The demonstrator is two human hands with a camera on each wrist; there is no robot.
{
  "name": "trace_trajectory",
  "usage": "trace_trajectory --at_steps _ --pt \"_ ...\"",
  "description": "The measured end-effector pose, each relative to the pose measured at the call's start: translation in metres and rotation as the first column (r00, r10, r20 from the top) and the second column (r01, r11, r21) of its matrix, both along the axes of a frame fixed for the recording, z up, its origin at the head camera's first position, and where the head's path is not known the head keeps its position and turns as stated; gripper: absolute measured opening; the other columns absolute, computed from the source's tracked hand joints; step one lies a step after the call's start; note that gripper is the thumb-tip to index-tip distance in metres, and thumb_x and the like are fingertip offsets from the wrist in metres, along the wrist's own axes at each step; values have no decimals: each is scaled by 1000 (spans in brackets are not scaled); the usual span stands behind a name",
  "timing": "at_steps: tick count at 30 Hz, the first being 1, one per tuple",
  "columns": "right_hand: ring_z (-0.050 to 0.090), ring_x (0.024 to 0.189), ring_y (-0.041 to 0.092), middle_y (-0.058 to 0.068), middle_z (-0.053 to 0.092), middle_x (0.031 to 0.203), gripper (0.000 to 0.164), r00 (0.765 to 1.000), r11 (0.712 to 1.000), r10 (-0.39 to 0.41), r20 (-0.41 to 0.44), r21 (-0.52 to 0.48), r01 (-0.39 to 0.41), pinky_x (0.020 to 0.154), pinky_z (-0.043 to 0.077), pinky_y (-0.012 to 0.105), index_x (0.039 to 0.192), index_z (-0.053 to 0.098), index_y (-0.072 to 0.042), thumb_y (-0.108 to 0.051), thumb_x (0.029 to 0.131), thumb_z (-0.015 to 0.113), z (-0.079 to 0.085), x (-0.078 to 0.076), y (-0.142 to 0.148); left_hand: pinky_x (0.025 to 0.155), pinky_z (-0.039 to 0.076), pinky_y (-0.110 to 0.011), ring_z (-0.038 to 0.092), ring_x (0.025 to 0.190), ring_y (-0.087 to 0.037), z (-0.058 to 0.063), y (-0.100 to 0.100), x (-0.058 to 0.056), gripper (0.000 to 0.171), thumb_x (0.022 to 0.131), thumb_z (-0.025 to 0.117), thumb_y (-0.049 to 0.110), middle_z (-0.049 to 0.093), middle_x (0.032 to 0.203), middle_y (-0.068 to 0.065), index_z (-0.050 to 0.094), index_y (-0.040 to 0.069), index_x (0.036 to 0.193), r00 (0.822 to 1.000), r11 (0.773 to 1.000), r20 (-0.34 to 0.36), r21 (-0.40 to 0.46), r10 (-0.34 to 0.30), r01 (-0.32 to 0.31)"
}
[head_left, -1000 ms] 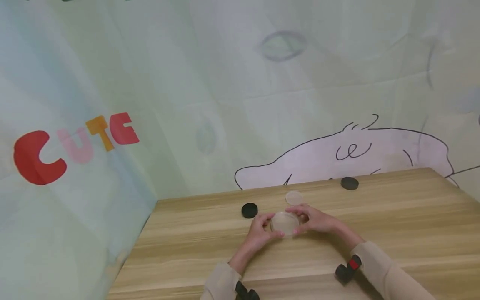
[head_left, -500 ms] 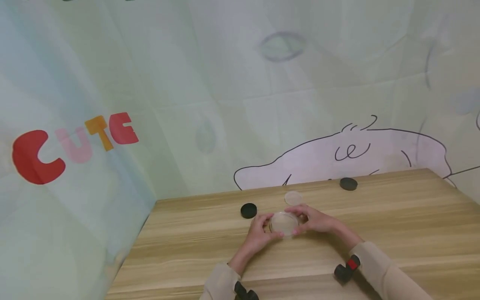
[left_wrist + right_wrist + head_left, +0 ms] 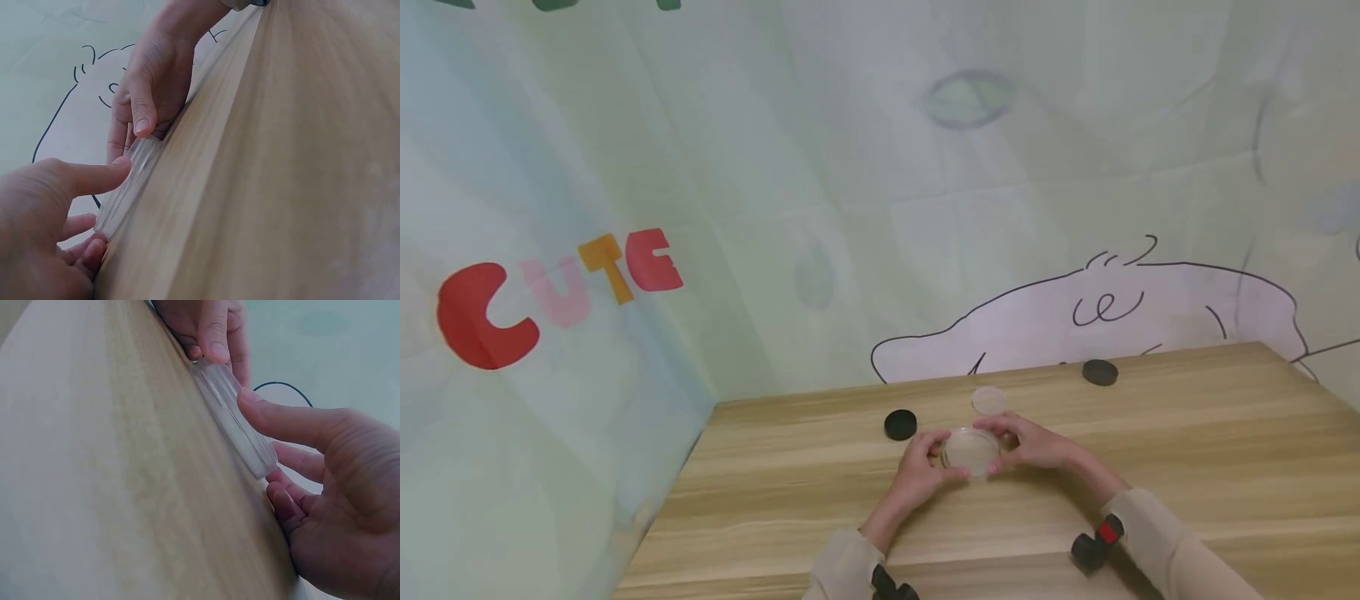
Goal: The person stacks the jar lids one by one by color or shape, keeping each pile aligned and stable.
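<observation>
Both hands hold a clear, shallow round petri dish [image 3: 972,452] low over the wooden table. My left hand [image 3: 919,468] grips its left side, with the thumb at the near edge and the fingers at the far side. On the opposite side, my right hand [image 3: 1032,442] holds the rim between thumb and fingers. In the left wrist view, the dish [image 3: 128,184] shows layered clear walls, with a thumb on its upper edge. The right wrist view shows the dish [image 3: 232,422] tilted across the picture, fingertips of the right hand [image 3: 350,494] below its lower end.
A black round disc [image 3: 900,425] lies just beyond the left hand. Behind the dish is a flat translucent disc [image 3: 989,401], and another dark disc [image 3: 1101,372] sits near the table's back edge. A printed curtain [image 3: 820,208] hangs behind the wooden table [image 3: 760,500].
The head view has shifted very slightly. Both hands keep the same hold on the petri dish, and the discs stay in place.
</observation>
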State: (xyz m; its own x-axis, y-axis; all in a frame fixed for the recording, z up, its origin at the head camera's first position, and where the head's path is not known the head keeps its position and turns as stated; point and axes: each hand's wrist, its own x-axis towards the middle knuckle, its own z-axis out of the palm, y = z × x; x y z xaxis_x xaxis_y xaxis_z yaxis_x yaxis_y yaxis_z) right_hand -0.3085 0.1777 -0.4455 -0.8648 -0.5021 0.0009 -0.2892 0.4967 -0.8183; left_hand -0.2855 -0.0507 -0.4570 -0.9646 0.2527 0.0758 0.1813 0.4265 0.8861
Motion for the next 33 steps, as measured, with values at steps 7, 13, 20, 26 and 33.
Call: trace_trajectory --at_steps 7,13,20,26,33 --pt "49 126 42 27 49 140 61 995 987 -88 38 -130 93 102 43 54 141 45 -1 -21 89 69 11 -5 14 90 43 -40 49 107 -28 10 12 -7 60 78 80 12 54 125 -19 54 -1 130 1000 997 -2 70 16 -16" --pt "47 131 42 26 47 144 52 951 931 -307 46 -195 310 107 39 55 143 44 -1 -22 97 58 17 -15 21 89 48 -39 54 109 -32 20 33 -31 48 85 74 15 59 126 -21 58 -2 127 994 990 -17 98 105 -103" --pt "43 133 45 29 41 147 57 924 908 -366 116 -176 381 106 41 51 143 41 2 -21 95 60 9 -36 13 98 48 -44 57 114 -33 23 50 -62 54 84 71 13 59 126 -23 53 -3 132 982 982 37 30 185 -186" --pt "36 137 48 34 36 148 64 919 920 -361 156 -98 378 113 31 56 144 36 9 -13 91 63 2 -43 12 100 47 -45 59 113 -33 19 54 -68 55 77 74 6 61 123 -24 59 -2 128 981 984 74 -5 178 -178" --pt "45 130 44 32 45 142 63 923 922 -358 140 -101 373 110 35 54 141 40 10 -10 88 66 3 -46 12 87 49 -38 60 99 -27 19 59 -71 48 70 81 8 66 109 -18 70 4 116 984 978 -33 -107 177 -180"
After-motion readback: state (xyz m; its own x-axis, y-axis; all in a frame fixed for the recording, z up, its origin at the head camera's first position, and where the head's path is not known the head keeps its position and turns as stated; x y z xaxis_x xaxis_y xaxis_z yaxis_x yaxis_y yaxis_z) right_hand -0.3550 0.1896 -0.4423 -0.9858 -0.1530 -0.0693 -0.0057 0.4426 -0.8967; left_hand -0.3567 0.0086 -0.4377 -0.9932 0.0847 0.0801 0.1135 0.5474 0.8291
